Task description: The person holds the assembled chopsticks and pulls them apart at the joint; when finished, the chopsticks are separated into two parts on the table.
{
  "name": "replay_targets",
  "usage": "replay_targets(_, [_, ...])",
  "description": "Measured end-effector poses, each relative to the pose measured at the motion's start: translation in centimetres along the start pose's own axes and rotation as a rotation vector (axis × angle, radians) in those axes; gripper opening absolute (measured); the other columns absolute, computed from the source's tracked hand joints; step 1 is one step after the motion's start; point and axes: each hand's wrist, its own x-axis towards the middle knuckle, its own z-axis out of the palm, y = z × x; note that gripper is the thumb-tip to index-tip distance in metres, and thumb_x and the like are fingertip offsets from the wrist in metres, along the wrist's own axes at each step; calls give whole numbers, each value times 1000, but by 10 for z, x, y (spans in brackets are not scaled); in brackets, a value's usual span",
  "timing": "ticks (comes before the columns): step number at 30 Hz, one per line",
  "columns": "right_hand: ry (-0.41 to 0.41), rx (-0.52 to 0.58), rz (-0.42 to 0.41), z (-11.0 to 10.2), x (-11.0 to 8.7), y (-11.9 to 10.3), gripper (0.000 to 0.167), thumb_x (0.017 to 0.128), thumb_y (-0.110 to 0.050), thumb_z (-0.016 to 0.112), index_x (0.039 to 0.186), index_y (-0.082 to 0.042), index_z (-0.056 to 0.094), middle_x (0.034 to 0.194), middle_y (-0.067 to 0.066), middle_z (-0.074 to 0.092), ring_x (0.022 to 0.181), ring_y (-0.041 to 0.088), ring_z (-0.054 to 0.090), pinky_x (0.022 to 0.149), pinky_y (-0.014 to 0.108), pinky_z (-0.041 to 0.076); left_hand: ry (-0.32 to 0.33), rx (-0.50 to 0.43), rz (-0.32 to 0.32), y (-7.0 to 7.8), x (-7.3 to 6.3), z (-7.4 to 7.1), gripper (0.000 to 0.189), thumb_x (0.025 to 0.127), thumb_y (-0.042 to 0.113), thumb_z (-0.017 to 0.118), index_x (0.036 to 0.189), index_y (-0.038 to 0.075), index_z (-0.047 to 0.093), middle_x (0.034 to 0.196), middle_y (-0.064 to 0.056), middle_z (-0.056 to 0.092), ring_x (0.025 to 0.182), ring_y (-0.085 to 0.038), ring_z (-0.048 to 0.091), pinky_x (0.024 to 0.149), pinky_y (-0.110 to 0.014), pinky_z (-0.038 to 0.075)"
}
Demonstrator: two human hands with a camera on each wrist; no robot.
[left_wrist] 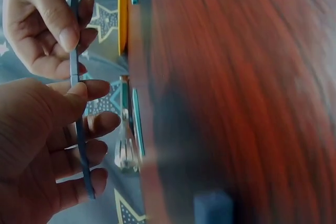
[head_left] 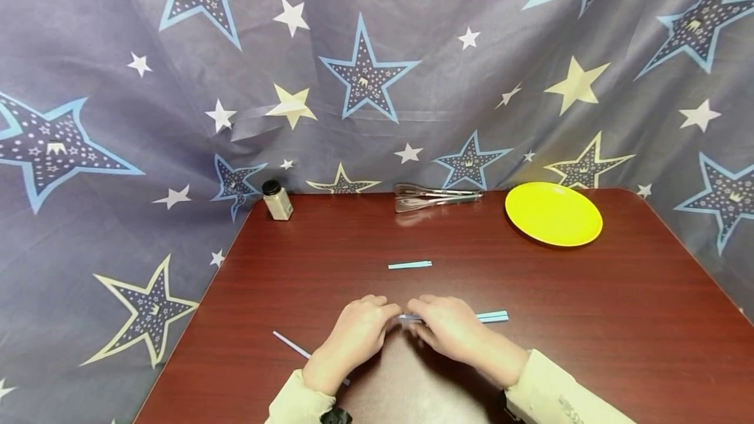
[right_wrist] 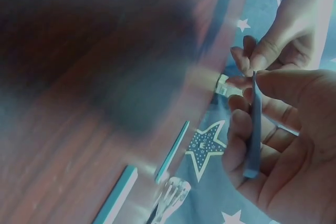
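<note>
My left hand (head_left: 359, 329) and right hand (head_left: 450, 326) meet over the front middle of the table, fingertips close together. Between them runs a thin blue-grey chopstick (left_wrist: 81, 135) with a seam across it, plain in the left wrist view. The left thumb and fingers pinch it just on one side of the seam, its length lying along the palm. On the other side, the right thumb and fingers grip the remaining length. Past the right hand lie light blue sticks (head_left: 493, 317). A pale purple stick (head_left: 290, 343) passes partly hidden under the left forearm.
Shorter light blue sticks (head_left: 410, 265) lie beyond the hands. Along the back edge are a dark-capped jar (head_left: 278, 201), metal tongs (head_left: 436, 198) and a yellow plate (head_left: 554, 214). A star-patterned cloth (head_left: 365, 142) hangs behind the brown table (head_left: 642, 293).
</note>
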Motion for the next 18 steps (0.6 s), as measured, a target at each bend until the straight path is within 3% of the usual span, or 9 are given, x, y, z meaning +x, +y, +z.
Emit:
replay_targets(10, [-7,16,21,-13,-7,14,24,82,-20,77,77,-20,54,71,-11,54,62,10,59,51,29,45,-49,-91,-23,19,14,0,6,90,24,67,85,20,66,71,7,57,67,-14,61,57,-32,49])
replay_targets(18, [-12,50,24,-21,-14,27,20,83,-18,76,79,-21,57,71,-13,55,61,5,55,54,25,45,-68,-191,-56,25,25,5,7,93,24,64,89,22,69,75,11,63,67,-10,61,56,-31,48])
